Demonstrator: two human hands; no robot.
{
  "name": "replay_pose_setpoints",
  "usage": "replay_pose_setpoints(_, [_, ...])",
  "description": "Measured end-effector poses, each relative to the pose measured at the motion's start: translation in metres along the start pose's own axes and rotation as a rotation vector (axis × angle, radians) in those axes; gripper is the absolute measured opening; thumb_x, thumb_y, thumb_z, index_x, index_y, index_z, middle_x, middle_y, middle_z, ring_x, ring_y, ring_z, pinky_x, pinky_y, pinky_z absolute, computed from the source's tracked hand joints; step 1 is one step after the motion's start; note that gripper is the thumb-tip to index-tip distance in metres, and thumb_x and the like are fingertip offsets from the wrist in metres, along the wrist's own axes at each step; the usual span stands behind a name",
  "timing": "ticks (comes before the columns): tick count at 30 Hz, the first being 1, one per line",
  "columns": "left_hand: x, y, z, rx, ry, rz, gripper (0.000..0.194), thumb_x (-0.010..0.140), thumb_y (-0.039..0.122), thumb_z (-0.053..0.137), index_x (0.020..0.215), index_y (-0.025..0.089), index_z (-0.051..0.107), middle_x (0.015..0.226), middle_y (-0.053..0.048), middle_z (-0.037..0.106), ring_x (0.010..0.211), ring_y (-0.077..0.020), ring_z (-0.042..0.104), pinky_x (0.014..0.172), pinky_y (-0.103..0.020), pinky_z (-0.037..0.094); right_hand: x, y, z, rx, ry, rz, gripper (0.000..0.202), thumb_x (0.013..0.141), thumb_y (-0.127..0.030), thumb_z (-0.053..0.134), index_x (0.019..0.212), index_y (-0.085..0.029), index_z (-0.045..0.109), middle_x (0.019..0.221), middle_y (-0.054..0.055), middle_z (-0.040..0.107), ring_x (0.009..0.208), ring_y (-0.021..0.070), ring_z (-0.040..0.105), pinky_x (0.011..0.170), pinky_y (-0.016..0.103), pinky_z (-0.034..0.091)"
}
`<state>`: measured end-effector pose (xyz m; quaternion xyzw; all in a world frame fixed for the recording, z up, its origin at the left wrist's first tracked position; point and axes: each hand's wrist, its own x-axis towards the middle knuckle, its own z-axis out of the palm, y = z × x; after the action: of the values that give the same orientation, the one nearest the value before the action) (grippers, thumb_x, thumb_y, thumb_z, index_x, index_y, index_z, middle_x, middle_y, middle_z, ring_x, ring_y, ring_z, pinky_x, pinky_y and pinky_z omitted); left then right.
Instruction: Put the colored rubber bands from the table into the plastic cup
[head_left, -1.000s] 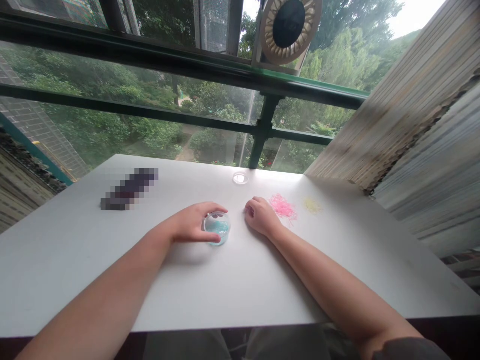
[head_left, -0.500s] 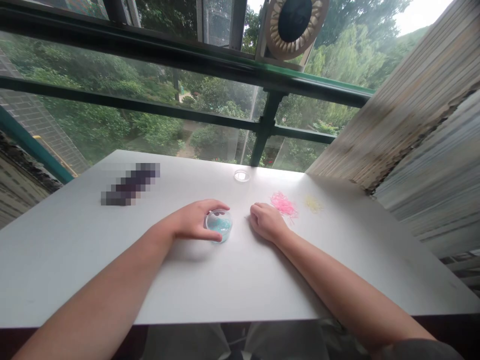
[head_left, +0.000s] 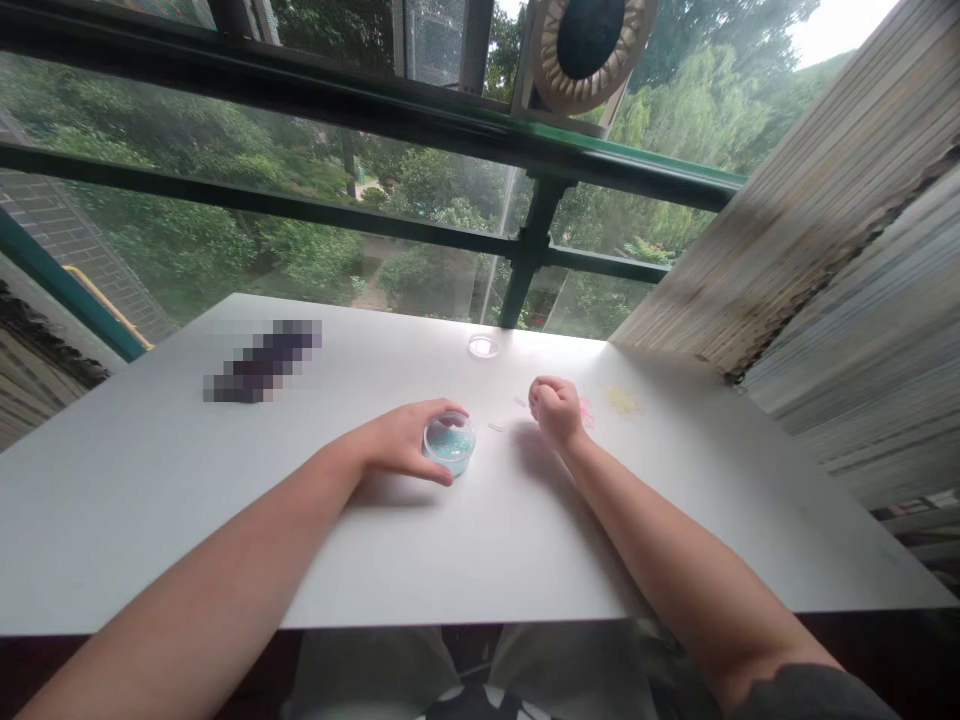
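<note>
A clear round tub [head_left: 450, 452] with light blue pieces in it stands on the white table, left of centre. My left hand [head_left: 409, 440] is closed round its left side, thumb in front and fingers behind. To the right, my right hand [head_left: 555, 408] is in a fist above the table; what it holds, if anything, is hidden. Behind that fist, partly covered, lies a pile of pink strands [head_left: 587, 412]. Two small pale pieces, one a thin strip [head_left: 496, 427], lie between the tub and my right hand.
A clear round lid [head_left: 484, 346] lies near the table's back edge. Yellow strands [head_left: 622, 401] are right of the pink ones. A dark pixelated item [head_left: 262, 368] is at the back left. Beyond the white table [head_left: 480, 570] are a window and, at right, a curtain [head_left: 780, 220].
My right hand has risen and moved right and away, now covering much of the pink pile. Small pale pieces show where it was. My left hand and the tub have shifted slightly right.
</note>
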<state>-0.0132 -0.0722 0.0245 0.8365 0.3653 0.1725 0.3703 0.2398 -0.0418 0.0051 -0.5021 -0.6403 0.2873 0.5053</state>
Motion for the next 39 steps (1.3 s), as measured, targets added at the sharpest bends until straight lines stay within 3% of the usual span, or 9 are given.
replay_pose_setpoints(3, [0.002, 0.001, 0.006, -0.035, 0.004, 0.018, 0.082, 0.053, 0.042, 0.08, 0.125, 0.023, 0.046, 0.124, -0.009, 0.056, 0.113, -0.0268, 0.053, 0.094, -0.036, 0.042, 0.007, -0.021, 0.008, 0.396, 0.098, 0.073, 0.013, 0.058, -0.018, 0.035, 0.047, -0.022, 0.03, 0.039, -0.007, 0.025, 0.034, 0.0072, 0.019, 0.035, 0.021, 0.015])
replay_pose_setpoints(6, [0.004, 0.002, 0.01, -0.063, 0.022, 0.014, 0.084, 0.052, 0.042, 0.08, 0.126, 0.024, 0.044, 0.122, -0.009, 0.057, 0.114, -0.0268, 0.053, 0.094, -0.037, 0.041, 0.008, -0.05, 0.021, 0.734, 0.105, 0.094, 0.013, 0.056, -0.015, 0.039, 0.047, -0.021, 0.033, 0.038, -0.007, 0.028, 0.033, 0.0062, 0.02, 0.032, 0.018, 0.013])
replay_pose_setpoints(9, [0.005, 0.004, 0.015, -0.078, 0.061, 0.0, 0.077, 0.052, 0.041, 0.08, 0.12, 0.024, 0.049, 0.118, -0.008, 0.06, 0.109, -0.0264, 0.055, 0.092, -0.036, 0.042, 0.004, -0.074, 0.039, 0.858, 0.076, 0.094, 0.014, 0.058, -0.014, 0.04, 0.047, -0.021, 0.034, 0.038, -0.006, 0.03, 0.032, 0.0061, 0.022, 0.031, 0.018, 0.015])
replay_pose_setpoints(12, [0.005, 0.009, 0.019, -0.104, 0.108, -0.004, 0.068, 0.053, 0.041, 0.08, 0.113, 0.023, 0.053, 0.112, -0.006, 0.062, 0.102, -0.0251, 0.058, 0.088, -0.035, 0.044, -0.002, -0.082, 0.058, 0.902, 0.045, 0.075, 0.015, 0.059, -0.013, 0.04, 0.047, -0.02, 0.035, 0.038, -0.006, 0.032, 0.032, 0.0058, 0.023, 0.031, 0.017, 0.016])
replay_pose_setpoints(17, [0.003, 0.022, 0.023, -0.102, 0.153, -0.038, 0.064, 0.053, 0.042, 0.079, 0.108, 0.021, 0.056, 0.103, -0.005, 0.064, 0.091, -0.024, 0.061, 0.079, -0.033, 0.046, -0.01, -0.074, 0.074, 0.801, -0.032, 0.062, 0.013, 0.058, -0.014, 0.038, 0.047, -0.02, 0.038, 0.04, -0.006, 0.032, 0.034, 0.006, 0.026, 0.033, 0.019, 0.02])
replay_pose_setpoints(26, [0.003, 0.029, 0.025, -0.131, 0.223, -0.001, 0.049, 0.059, 0.042, 0.075, 0.099, 0.019, 0.058, 0.093, -0.004, 0.065, 0.084, -0.0237, 0.061, 0.073, -0.031, 0.046, -0.015, -0.074, 0.056, 0.194, -0.282, -0.091, 0.014, 0.061, -0.014, 0.038, 0.05, -0.019, 0.045, 0.044, -0.005, 0.039, 0.042, 0.0091, 0.038, 0.041, 0.021, 0.029])
replay_pose_setpoints(39, [0.005, 0.024, 0.025, -0.219, 0.229, 0.038, 0.04, 0.068, 0.039, 0.07, 0.1, 0.018, 0.057, 0.093, -0.003, 0.064, 0.085, -0.0216, 0.06, 0.075, -0.03, 0.046, -0.015, -0.069, 0.046, 0.058, -0.312, -0.224, 0.013, 0.058, -0.009, 0.04, 0.059, -0.018, 0.049, 0.056, -0.002, 0.051, 0.054, 0.0108, 0.047, 0.052, 0.023, 0.038])
